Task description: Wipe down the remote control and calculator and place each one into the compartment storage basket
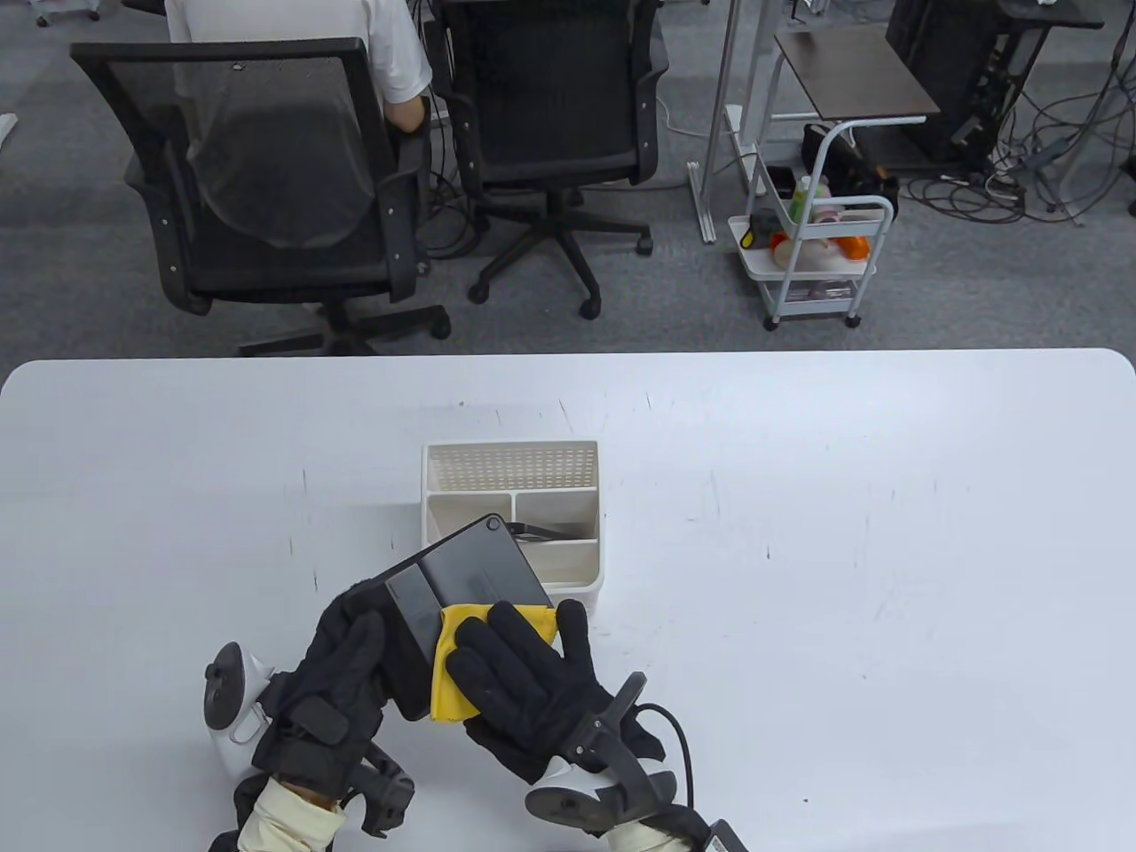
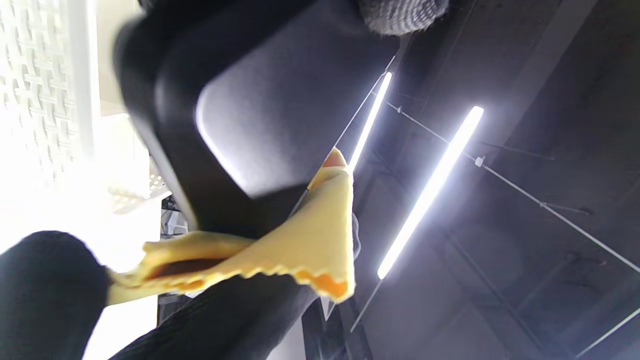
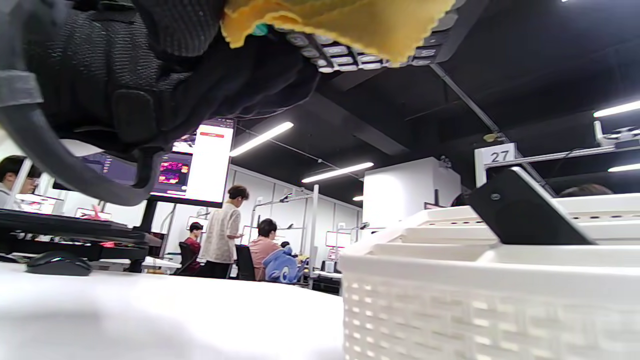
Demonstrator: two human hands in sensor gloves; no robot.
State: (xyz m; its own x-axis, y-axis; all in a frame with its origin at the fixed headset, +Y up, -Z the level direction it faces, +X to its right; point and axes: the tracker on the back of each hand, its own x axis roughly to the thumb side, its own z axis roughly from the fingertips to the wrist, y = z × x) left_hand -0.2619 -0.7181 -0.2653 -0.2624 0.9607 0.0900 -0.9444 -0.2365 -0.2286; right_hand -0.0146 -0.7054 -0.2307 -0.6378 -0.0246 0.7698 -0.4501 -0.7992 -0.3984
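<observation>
Calculator held in air just in front of basket, back side up, keys facing down per right wrist view. Long axis runs from left hand up-right toward basket. Left grip curled round lower-left end. Right hand presses yellow cloth against lower-right edge, fingers fairly straight. Dark item, likely remote, already leans in basket compartment. Basket lies straight ahead of calculator's far end; left hand nearer for drop-in.
</observation>
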